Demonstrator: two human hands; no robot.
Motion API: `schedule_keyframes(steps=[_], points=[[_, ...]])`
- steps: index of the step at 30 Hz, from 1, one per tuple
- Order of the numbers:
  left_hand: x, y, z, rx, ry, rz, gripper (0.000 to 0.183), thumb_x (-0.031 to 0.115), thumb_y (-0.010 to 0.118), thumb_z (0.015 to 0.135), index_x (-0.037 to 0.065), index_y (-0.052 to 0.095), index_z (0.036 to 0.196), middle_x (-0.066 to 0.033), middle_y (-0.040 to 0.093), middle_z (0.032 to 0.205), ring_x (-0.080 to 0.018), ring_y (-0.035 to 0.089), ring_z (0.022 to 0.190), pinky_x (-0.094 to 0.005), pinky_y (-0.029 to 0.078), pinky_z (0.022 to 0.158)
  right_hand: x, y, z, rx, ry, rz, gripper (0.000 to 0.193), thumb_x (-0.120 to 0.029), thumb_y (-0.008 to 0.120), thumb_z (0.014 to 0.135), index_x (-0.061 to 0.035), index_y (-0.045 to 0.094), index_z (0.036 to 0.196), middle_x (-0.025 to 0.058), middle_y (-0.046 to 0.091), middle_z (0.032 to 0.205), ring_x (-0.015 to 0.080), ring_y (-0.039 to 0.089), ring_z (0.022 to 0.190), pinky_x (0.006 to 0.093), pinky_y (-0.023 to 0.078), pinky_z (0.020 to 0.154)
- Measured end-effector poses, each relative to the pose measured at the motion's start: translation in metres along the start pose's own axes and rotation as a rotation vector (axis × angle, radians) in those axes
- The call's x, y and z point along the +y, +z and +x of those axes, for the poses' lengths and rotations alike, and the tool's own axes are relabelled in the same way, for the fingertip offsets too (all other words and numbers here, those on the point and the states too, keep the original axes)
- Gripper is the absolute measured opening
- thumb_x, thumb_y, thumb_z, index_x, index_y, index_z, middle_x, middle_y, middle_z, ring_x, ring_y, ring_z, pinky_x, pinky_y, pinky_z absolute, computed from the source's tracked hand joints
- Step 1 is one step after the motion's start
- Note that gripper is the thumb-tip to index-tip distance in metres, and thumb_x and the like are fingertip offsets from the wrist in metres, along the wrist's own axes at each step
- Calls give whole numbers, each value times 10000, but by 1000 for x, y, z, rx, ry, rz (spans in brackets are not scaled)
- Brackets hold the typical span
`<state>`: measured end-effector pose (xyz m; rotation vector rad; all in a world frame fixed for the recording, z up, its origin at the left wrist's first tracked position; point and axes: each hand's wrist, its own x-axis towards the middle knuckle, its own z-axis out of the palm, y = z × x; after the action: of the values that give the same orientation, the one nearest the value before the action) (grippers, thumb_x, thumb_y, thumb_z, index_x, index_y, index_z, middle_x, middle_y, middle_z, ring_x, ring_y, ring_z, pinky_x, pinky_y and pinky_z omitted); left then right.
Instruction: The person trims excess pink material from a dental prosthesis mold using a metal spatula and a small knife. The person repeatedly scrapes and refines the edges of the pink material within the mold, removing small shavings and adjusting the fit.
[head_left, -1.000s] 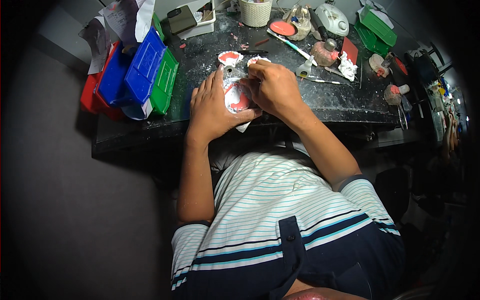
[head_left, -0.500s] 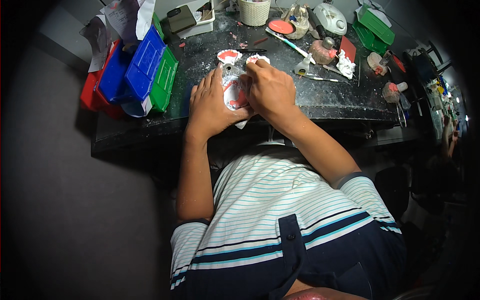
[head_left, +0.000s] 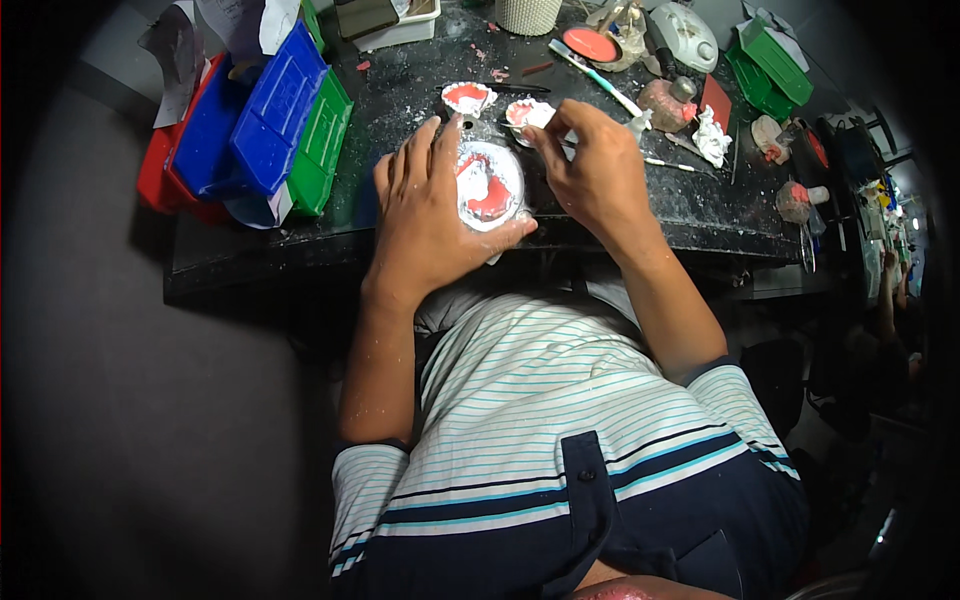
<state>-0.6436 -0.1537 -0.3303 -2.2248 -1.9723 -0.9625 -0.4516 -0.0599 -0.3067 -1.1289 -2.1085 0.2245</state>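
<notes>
My left hand [head_left: 425, 205] lies round the left and near side of a round denture flask [head_left: 519, 205], its thumb along the near rim. Inside the flask is white plaster with a curved band of pink wax [head_left: 489, 197]. My right hand [head_left: 597, 165] is raised to the right of the flask, apart from it. Between its thumb and forefinger it pinches a thin tool [head_left: 513, 125], mostly hidden by the fingers. Beyond the flask sit two white plaster casts with pink wax, one on the left [head_left: 467, 97] and one on the right [head_left: 526, 112], partly behind the tool.
Blue [head_left: 265, 120], red and green bins with papers stand at the left. On the black bench [head_left: 400, 90] lie a toothbrush [head_left: 600, 80], a round pink dish [head_left: 591, 44], a glass burner [head_left: 668, 105], crumpled white tissue [head_left: 712, 137] and a dark pen [head_left: 515, 87]. Another person's arm shows far right.
My right hand has lifted off the flask and moved right with the thin tool, uncovering the plaster and wax. My left hand stays on the flask. The view has shifted slightly.
</notes>
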Motion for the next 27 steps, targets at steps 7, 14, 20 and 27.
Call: schedule_keyframes(steps=[7, 14, 20, 27], points=[[-1, -12, -17, -88, -14, -93, 1307, 546, 962, 653, -28, 351, 1656, -302, 417, 1632, -457, 382, 1541, -597, 238, 1282, -3, -20, 6, -142, 73, 49, 277, -239, 844, 951, -6, 701, 910, 175, 707, 858, 374, 706, 783, 449, 533, 693], [-41, -34, -18, -147, 14, -234, 1226, 349, 995, 566, 8, 459, 1614, -208, 517, 1630, -404, 463, 1530, -517, 326, 1277, -3, -19, 9, -279, -163, 91, 209, -156, 853, 919, -24, 693, 894, 121, 676, 834, 359, 697, 737, 443, 523, 634], [-50, -31, -15, -183, 32, -322, 1282, 359, 1018, 500, -18, 472, 1597, -222, 528, 1603, -417, 500, 1487, -512, 380, 1253, -4, -18, 9, -289, -176, 48, 224, -172, 866, 905, -43, 685, 881, 105, 667, 821, 333, 694, 705, 428, 510, 594], [-55, -26, -12, -212, 35, -361, 1331, 445, 1010, 498, -41, 452, 1605, -259, 500, 1604, -431, 483, 1474, -534, 391, 1233, 1, -16, 11, -295, -223, 99, 220, -132, 889, 865, -54, 683, 877, 86, 657, 815, 305, 677, 673, 409, 499, 571]])
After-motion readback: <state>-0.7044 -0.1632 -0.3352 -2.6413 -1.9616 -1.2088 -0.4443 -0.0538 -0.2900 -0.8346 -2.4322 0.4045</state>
